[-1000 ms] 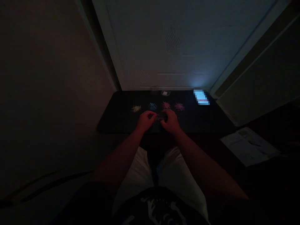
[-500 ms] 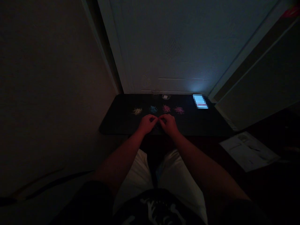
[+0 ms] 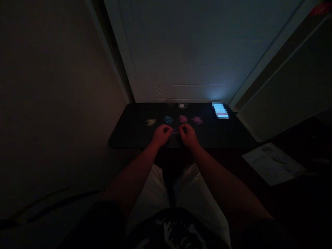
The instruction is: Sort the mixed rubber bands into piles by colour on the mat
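Note:
My left hand (image 3: 162, 135) is closed in a pinch over the near part of the black table. Facing it across a small gap, my right hand (image 3: 188, 134) is pinched too. What either holds, if anything, is too small and dark to make out. Between and beneath the hands lies a dim pile of thin sticks (image 3: 174, 134), partly hidden. Beyond them four kinds of small sticks lie heaped in a row: a pale yellow pile (image 3: 150, 121), a blue pile (image 3: 168, 119), a pink pile (image 3: 183, 118) and a purplish-pink pile (image 3: 197, 120).
The black table (image 3: 124, 133) stands against a pale door panel (image 3: 160, 45). At its back are a clear round container (image 3: 170, 101), a small round dish with a white label (image 3: 182, 105) and a glowing phone (image 3: 220, 110). A printed sheet (image 3: 272, 164) lies low at the right.
My hands, whose fingertips met before, have moved a little apart sideways. More of the dim pile between them shows. The whole view has shifted slightly.

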A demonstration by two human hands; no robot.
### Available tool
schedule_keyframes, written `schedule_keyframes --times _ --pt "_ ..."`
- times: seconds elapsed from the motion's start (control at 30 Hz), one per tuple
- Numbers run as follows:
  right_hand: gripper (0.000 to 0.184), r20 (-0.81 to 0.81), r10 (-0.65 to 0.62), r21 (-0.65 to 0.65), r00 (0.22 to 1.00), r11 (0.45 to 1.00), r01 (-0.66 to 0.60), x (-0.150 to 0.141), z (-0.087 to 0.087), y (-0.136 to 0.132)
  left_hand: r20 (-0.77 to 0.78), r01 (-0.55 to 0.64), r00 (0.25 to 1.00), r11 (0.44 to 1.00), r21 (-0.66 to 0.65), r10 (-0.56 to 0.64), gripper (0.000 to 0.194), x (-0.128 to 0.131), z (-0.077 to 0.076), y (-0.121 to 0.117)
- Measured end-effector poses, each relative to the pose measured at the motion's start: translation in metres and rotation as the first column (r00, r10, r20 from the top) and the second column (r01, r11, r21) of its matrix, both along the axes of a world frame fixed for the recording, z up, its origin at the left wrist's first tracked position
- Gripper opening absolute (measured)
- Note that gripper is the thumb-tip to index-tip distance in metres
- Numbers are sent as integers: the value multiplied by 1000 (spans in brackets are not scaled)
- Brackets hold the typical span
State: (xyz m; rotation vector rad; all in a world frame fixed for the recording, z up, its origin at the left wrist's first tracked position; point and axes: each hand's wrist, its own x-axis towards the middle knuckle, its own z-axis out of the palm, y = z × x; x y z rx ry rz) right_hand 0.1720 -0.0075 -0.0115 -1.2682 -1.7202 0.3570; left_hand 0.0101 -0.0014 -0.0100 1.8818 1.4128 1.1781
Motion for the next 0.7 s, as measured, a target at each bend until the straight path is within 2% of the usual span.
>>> schedule_keyframes --times 0.2,0.33,0.7 --pt "13 55 111 -17 992 994 -110 -3 1 0 -6 30 1000 1000 8 -30 15 0 1 -1" --pt "8 122 92 8 988 996 -94 -3 1 0 -20 48 999 999 11 -48 15 0 2 -2" --pt "6 108 69 -10 992 998 -69 -3 1 -1 -27 18 999 1000 -17 -18 14 0 5 -4"
